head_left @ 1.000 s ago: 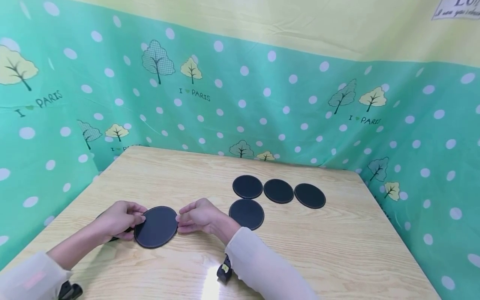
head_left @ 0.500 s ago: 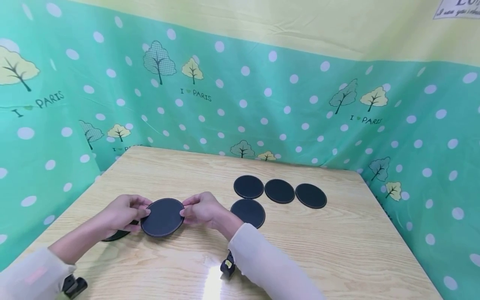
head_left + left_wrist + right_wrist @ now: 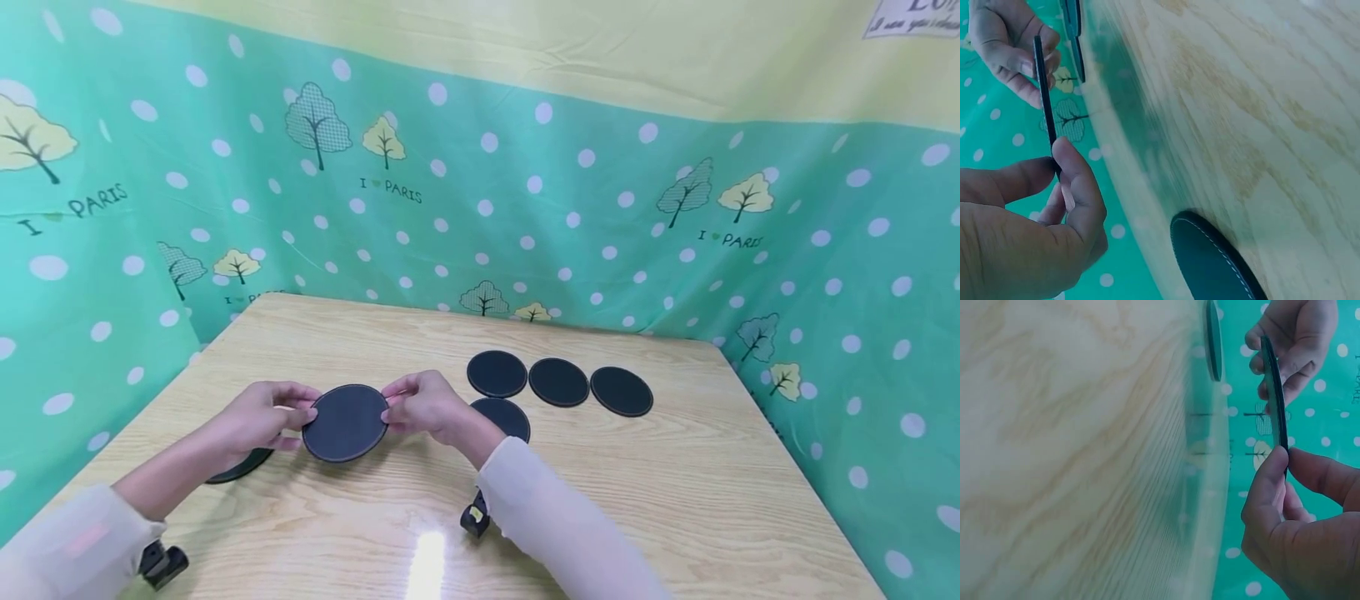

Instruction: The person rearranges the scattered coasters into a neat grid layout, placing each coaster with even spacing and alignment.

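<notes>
A round black coaster [image 3: 347, 423] with a stitched edge is held above the table, tilted in the head view. My left hand [image 3: 267, 417] pinches its left edge between thumb and fingers. On the opposite edge my right hand [image 3: 427, 408] pinches it the same way. Both wrist views show the raised coaster [image 3: 1046, 100] nearly edge-on, thin and flat, between the two hands. Beneath my left hand another black coaster [image 3: 243, 468] lies on the table, partly hidden; its white stitching shows in the left wrist view.
Three black coasters lie in a row toward the back: a left one [image 3: 497, 373], a middle one [image 3: 558, 382] and a right one [image 3: 622, 392]. One more coaster [image 3: 506, 419] sits in front of the left one, partly behind my right hand. A polka-dot curtain [image 3: 480, 208] stands behind the wooden table [image 3: 660, 500].
Both hands have lifted the coaster off the table and carried it rightward and away from me. The coaster under my left hand shows more now. The other coasters stay put.
</notes>
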Tool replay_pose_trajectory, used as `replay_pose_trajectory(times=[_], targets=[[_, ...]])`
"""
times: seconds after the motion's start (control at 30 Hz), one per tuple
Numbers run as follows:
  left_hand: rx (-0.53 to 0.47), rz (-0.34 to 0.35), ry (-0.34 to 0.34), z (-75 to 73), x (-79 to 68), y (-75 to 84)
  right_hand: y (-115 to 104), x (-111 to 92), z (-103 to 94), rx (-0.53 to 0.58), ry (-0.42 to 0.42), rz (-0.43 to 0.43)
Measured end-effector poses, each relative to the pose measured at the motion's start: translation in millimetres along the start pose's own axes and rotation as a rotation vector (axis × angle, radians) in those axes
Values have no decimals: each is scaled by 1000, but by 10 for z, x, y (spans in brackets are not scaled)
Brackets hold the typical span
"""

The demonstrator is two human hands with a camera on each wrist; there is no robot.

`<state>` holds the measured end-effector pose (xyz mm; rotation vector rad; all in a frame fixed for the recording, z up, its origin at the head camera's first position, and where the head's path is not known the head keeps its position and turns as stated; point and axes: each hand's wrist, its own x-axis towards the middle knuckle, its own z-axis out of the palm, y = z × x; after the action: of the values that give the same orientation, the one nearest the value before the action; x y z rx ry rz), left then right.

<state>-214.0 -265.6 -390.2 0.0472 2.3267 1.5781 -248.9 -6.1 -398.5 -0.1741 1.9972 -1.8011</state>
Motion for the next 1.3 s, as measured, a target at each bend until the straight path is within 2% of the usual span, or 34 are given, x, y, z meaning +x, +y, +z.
replay_pose_trajectory(times=[0.23,0.53,1.0,1.3], targets=[[-36,38,-7,113,57,72,2,-19,-133,16,20,3],[-75,28,7,319,188,154,40,-68,-397,12,24,-2],[-129,72,-18,608,356,288,66,-164,-776,-1,33,-28],[-170,80,-31,810,416,322,59,-275,-1003,-14,4,-22]])
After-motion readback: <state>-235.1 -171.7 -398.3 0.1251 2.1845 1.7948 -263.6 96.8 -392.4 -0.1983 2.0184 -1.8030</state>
